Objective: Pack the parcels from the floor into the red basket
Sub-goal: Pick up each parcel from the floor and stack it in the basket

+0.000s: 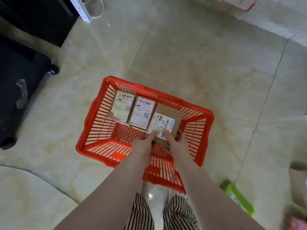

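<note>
The red basket (93, 123) stands on the tiled floor straight below me. Two labelled cardboard parcels lie side by side at its far end: one on the left (122, 107) and one beside it (142, 112). A third brown parcel (167, 122) with a white barcode label sits tilted at the basket's right side. Both hands hold its near end: my left hand (144, 145) has its thumb on the label, and my right hand (177, 143) grips the near right corner.
A black wheeled suitcase (18, 90) and dark furniture (38, 17) stand at the left. A green-edged packet (237, 196) and a brown cardboard box (299, 181) lie on the floor at the right. A white power strip (81, 10) lies at the top.
</note>
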Demonstrator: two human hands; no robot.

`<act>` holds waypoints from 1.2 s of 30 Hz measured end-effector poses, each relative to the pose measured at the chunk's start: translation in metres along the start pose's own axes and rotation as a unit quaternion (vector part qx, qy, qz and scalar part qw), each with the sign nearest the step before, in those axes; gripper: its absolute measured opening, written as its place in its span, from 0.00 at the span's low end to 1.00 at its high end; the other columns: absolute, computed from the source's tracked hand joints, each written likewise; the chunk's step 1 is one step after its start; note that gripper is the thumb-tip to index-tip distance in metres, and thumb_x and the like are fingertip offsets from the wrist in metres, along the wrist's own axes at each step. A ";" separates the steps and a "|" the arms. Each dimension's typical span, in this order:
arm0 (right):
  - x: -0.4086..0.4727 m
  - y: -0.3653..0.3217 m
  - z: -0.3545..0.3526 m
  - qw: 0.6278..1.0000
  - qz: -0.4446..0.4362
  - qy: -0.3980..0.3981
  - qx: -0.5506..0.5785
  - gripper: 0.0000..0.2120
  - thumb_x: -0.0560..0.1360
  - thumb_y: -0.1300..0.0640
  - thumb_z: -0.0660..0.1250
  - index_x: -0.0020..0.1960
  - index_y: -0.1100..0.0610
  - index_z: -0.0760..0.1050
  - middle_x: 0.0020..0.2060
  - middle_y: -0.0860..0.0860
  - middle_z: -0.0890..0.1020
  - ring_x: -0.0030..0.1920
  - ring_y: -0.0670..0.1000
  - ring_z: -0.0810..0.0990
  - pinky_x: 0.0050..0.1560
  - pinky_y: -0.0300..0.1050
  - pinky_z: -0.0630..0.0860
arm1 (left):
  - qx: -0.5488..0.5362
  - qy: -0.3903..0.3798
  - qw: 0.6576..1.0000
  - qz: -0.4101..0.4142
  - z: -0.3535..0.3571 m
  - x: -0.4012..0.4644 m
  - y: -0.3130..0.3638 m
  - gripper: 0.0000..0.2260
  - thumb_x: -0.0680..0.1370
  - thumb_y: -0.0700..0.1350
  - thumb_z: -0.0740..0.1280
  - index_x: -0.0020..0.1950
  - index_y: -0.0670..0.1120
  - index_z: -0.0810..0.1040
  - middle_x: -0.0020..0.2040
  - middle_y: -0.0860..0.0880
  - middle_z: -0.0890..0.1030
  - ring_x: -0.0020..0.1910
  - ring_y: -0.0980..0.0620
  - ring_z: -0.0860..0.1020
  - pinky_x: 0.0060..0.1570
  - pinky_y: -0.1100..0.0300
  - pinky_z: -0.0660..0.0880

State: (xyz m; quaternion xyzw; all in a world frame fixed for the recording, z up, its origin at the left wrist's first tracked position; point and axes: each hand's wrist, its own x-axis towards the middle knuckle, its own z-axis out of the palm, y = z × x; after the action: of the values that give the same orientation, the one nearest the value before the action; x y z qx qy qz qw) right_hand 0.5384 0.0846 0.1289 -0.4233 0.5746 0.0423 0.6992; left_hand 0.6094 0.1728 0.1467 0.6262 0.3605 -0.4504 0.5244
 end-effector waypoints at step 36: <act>0.067 0.007 0.000 0.996 -0.025 0.046 -0.075 0.24 0.78 0.45 0.63 0.71 0.52 0.67 0.61 0.48 0.80 0.60 0.51 0.79 0.59 0.46 0.75 | 0.150 0.057 0.987 -0.030 0.028 0.073 -0.010 0.39 0.66 0.67 0.70 0.68 0.41 0.73 0.65 0.39 0.78 0.63 0.39 0.76 0.63 0.46 0.75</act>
State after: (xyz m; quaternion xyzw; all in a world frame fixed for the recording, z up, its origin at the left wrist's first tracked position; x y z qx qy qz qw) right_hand 0.5566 0.0603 0.0683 -0.4906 0.5907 0.0483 0.6388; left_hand 0.6191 0.1461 0.0729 0.7115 0.3372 -0.4785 0.3888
